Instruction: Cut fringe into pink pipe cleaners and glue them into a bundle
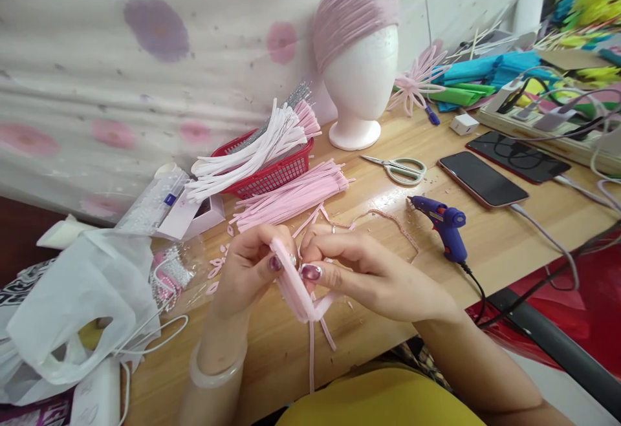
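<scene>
Several pink pipe cleaners (295, 291), bent into a flat, looped bundle, are held up over the table between both hands. My left hand (250, 264) is closed, pinching the upper end of the bundle between thumb and fingers. My right hand (369, 274) is closed too, its thumb and fingertips meeting on the bundle's right side near the left thumb. Two loose ends hang below the bundle. Just beyond the hands lies a thick bunch of straight pink pipe cleaners (295, 194). What the right fingertips grip exactly is partly hidden.
A red basket (272, 177) of white, pink and silver pipe cleaners stands behind. A white foam head (361, 77) wears a pink cap. Scissors (400, 169), a blue glue gun (444, 225), two phones (482, 179) and a power strip (553, 122) lie right. A white bag (92, 297) lies left.
</scene>
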The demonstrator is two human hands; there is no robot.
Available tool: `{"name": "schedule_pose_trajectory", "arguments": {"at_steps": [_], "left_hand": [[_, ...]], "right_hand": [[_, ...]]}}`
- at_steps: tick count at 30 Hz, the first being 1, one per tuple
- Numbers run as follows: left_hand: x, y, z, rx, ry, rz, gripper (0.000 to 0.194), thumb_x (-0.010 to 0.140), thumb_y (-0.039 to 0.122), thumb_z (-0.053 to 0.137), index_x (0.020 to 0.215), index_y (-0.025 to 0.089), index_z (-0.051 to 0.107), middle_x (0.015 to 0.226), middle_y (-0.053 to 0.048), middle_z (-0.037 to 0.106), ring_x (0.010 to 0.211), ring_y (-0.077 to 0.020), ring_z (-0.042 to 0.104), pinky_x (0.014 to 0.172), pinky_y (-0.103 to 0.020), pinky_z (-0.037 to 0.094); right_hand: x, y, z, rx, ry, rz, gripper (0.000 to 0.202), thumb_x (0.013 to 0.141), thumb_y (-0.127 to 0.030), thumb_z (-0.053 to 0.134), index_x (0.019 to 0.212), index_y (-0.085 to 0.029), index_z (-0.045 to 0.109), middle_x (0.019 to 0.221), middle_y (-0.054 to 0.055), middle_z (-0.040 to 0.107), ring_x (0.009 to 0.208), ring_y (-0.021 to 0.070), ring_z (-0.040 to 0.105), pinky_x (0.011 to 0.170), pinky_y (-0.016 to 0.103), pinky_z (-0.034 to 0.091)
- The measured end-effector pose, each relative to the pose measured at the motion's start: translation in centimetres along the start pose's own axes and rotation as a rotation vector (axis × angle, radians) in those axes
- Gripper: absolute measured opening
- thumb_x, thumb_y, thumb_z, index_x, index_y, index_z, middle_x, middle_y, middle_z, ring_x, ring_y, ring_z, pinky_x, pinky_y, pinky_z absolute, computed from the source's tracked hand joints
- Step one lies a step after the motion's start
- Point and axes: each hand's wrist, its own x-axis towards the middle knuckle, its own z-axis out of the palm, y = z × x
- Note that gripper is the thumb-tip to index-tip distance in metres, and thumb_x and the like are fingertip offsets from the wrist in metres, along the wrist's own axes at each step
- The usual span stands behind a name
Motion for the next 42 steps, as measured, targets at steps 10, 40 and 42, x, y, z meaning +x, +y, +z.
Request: {"name": "schedule_pose_trajectory", "arguments": {"at_steps": [10, 40, 42], "left_hand": [[0.3, -0.9, -0.4, 0.008, -0.064, 0.063, 0.019, 0.083, 0.038, 0.071, 0.076, 0.020, 0.068, 0.059, 0.002, 0.056, 0.054, -0.0103, 0.051, 0.050, -0.021, 0.043], [0.6, 1.0, -2.8, -0.321, -0.101, 0.243, 0.017, 0.090, 0.038, 0.063, 0.083, 0.026, 0.073, 0.043, 0.009, 0.028, 0.034, -0.0067, 0.021, 0.039, -0.020, 0.026], [0.5, 1.2, -2.9, -0.351, -0.080, 0.242, 0.015, 0.088, 0.037, 0.066, 0.080, 0.027, 0.073, 0.041, 0.010, 0.027, 0.033, -0.0063, 0.019, 0.038, -0.020, 0.024]], "right_hand": [[0.6, 0.5, 0.8, 0.406, 0.239, 0.033, 0.028, 0.094, -0.038, 0.058, 0.076, -0.016, 0.058, 0.077, -0.001, 0.056, 0.065, 0.0083, 0.047, 0.063, 0.021, 0.041], [-1.0, 1.5, -3.5, -0.049, 0.727, 0.153, 0.034, 0.077, -0.049, 0.075, 0.072, -0.017, 0.064, 0.066, 0.004, 0.070, 0.050, 0.0098, 0.056, 0.041, 0.019, 0.038], [-1.1, 1.5, -3.4, -0.119, 0.792, 0.157, 0.032, 0.071, -0.047, 0.080, 0.068, -0.018, 0.065, 0.067, 0.005, 0.073, 0.052, 0.0119, 0.060, 0.042, 0.021, 0.042]]}}
